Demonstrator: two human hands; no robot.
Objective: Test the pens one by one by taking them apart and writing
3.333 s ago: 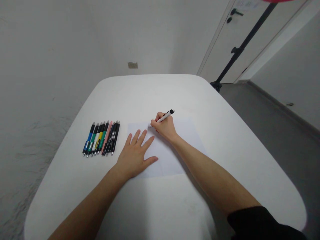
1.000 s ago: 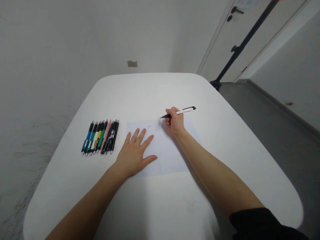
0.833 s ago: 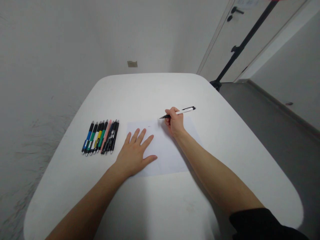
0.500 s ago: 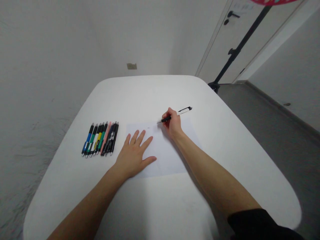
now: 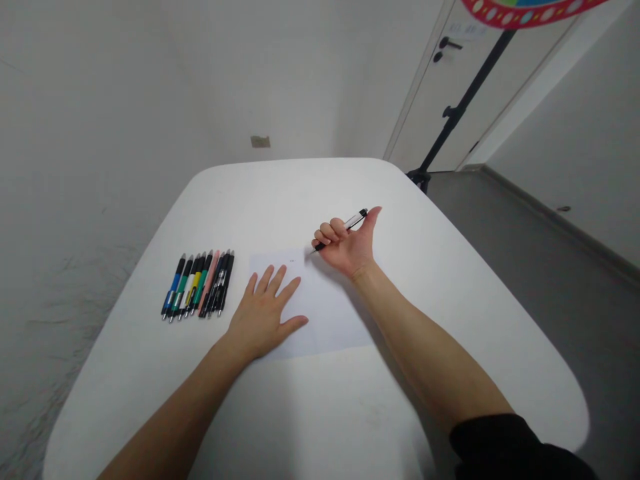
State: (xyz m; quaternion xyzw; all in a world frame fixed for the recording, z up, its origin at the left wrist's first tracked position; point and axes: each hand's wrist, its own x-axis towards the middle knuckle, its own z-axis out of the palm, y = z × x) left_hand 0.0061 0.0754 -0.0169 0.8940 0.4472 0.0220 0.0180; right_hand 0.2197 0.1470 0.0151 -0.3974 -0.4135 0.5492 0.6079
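Observation:
My right hand [image 5: 347,248] sits at the top edge of a white paper sheet [image 5: 325,313], its fingers curled around a white-and-black retractable pen [image 5: 353,221]. The thumb stands away from the barrel, and the pen's tip points down-left, just over the paper. My left hand [image 5: 263,316] lies flat with spread fingers on the sheet's left part. Left of that hand, several pens with coloured barrels [image 5: 197,285] lie side by side on the white table [image 5: 300,193], not touching it.
The table has rounded corners, with grey floor [image 5: 500,267] beyond its right edge and a white wall [image 5: 100,133] at left. A black stand pole [image 5: 465,110] rises before a white door [image 5: 420,113], under a red patterned disc [image 5: 525,10]. A black sleeve [image 5: 515,443] shows at lower right.
My right thumb has lifted off the pen and the hand has rolled, leaving the pen steeper. The view has tilted upward, showing more of the red disc. My left hand stays on the paper.

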